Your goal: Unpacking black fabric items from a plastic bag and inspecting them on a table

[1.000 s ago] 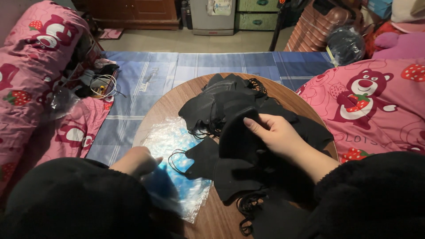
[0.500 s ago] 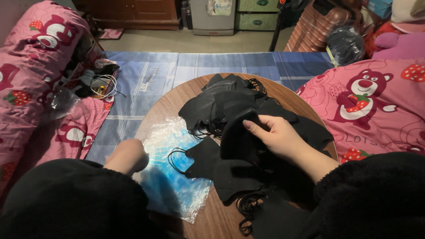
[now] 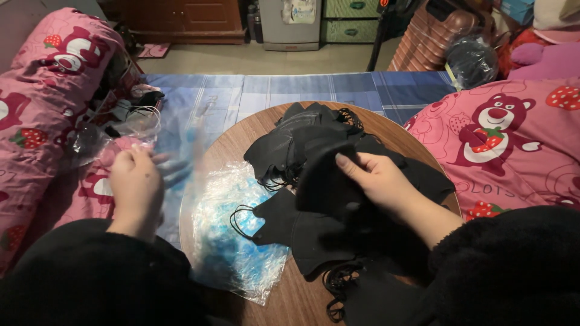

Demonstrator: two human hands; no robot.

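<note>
While the right hand (image 3: 377,181) pinches one black fabric face mask (image 3: 323,181) above the round wooden table (image 3: 302,299), the left hand (image 3: 136,181) lifts a clear plastic bag (image 3: 181,163), blurred, off to the side.

Bagging looks to be the step in hand: one mask is gripped, the left fingers closed on thin film. I'd judge the next move calls for opening that bag's mouth. One heap of black masks (image 3: 302,136) lies behind, too tangled to count; a second clear bag (image 3: 232,241) lies flat under a loose mask (image 3: 275,220).
</note>
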